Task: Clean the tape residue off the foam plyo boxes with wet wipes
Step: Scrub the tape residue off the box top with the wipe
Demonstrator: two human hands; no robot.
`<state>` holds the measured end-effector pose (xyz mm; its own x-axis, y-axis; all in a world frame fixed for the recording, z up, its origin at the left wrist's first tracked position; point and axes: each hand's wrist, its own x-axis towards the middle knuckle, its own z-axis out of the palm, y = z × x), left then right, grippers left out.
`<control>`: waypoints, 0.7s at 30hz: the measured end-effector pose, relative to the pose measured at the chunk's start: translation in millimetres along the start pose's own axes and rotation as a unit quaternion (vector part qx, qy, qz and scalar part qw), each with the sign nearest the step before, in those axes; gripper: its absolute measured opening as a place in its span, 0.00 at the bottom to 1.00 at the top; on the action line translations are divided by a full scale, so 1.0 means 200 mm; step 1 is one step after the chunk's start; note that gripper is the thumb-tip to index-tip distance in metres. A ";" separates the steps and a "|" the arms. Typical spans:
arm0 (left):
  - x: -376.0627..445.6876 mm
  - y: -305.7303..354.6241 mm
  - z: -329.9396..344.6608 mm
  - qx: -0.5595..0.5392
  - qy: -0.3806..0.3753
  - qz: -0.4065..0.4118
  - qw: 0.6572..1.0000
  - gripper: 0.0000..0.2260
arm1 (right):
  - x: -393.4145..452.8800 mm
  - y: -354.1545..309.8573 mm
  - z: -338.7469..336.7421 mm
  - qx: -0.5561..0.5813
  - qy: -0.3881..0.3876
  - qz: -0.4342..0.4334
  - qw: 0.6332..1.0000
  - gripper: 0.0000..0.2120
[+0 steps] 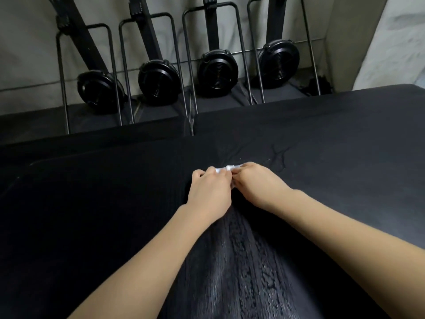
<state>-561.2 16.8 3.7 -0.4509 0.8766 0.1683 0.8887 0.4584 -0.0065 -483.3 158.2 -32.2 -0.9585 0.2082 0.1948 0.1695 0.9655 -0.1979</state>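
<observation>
A black foam plyo box (322,146) fills the lower part of the head view, its top textured and shiny with wet streaks near me. My left hand (208,194) and my right hand (258,184) meet on the box top, side by side. Both pinch a small white wet wipe (226,169), bunched between the fingertips and mostly hidden by them. Faint scuff marks (278,155) show on the surface just right of the hands.
A second black box (69,203) lies to the left, lower than the first. Beyond the far edge stand several upright rowing machines with round black flywheels (217,73) and thin metal frames, against a pale wall.
</observation>
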 end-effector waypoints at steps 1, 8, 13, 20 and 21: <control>0.09 -0.03 0.01 -0.002 0.002 -0.005 1.000 0.09 | 0.09 0.05 0.01 -0.015 -0.002 0.008 1.000 0.21; 0.61 -0.24 0.11 -0.022 0.000 -0.026 0.999 0.14 | 0.59 0.27 -0.02 -0.080 -0.009 0.033 0.996 0.16; 0.82 -0.30 0.15 -0.043 -0.026 -0.051 0.997 0.16 | 0.77 0.38 -0.03 -0.101 -0.013 0.067 0.993 0.14; 0.81 -0.27 0.11 -0.035 -0.043 -0.054 0.997 0.13 | 0.74 0.35 -0.03 -0.053 -0.001 0.106 0.993 0.12; 0.77 -0.26 0.10 -0.032 -0.036 -0.045 0.998 0.13 | 0.69 0.33 -0.05 -0.053 -0.006 0.097 0.994 0.12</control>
<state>-677.7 130.9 9.6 -0.5325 0.8412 0.0941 0.8464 0.5282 0.0682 -603.2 251.4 -9.3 -0.9084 0.3899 0.1507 0.3730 0.9189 -0.1289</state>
